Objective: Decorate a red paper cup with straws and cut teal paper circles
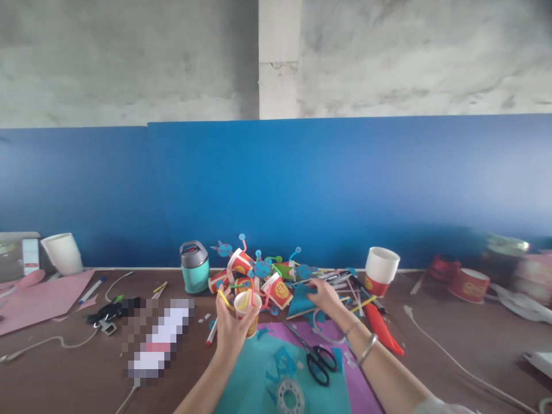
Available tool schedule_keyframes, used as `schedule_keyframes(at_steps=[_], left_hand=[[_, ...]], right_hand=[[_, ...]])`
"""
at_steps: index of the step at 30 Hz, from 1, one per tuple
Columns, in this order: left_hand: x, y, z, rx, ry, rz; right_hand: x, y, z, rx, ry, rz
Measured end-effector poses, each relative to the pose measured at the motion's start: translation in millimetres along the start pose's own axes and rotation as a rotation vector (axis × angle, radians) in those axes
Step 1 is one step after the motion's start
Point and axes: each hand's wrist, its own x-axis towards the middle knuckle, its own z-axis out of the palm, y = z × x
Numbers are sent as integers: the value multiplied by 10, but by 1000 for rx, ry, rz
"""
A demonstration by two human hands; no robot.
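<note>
My left hand (233, 330) is wrapped around a small red and white paper cup (247, 301). Yellow and red bendy straws stick out of this cup. My right hand (322, 297) reaches over a piece of dark blue paper (303, 299), its fingers slightly curved and apart; whether they touch the paper is unclear. Behind the held cup lies a heap of similar cups (278, 290) with straws and blue spotted paper cutouts (261, 268). Black-handled scissors (319, 362) and a roll of tape (290, 397) lie on teal paper (245, 379) in front of me.
Pens and straws (340, 282) are piled beyond my right hand. A stack of paper cups (382, 267) and a red pouch-like item (383, 330) are on the right. To the left stand a teal flask (195, 269), a pixelated item (161, 339) and pink paper (43, 302). A blue partition (276, 190) closes the back.
</note>
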Motion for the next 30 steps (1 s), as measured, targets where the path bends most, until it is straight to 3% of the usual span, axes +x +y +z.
schedule_keyframes(at_steps=[5, 14, 18, 21, 24, 30], left_hand=[[28, 29, -39, 87, 110, 148], [88, 101, -62, -171, 67, -163], [104, 168, -98, -125, 150, -145], [105, 187, -128, -51, 186, -19], [93, 185, -137, -20, 159, 58], [72, 134, -122, 29, 140, 90]], right_hand=[[104, 149, -220, 192, 118, 26], [45, 242, -618, 497, 345, 103], [-52, 189, -700, 639, 402, 155], [-128, 91, -709, 730, 299, 140], [-243, -42, -658, 755, 111, 91], [-499, -269, -363, 569, -328, -57]])
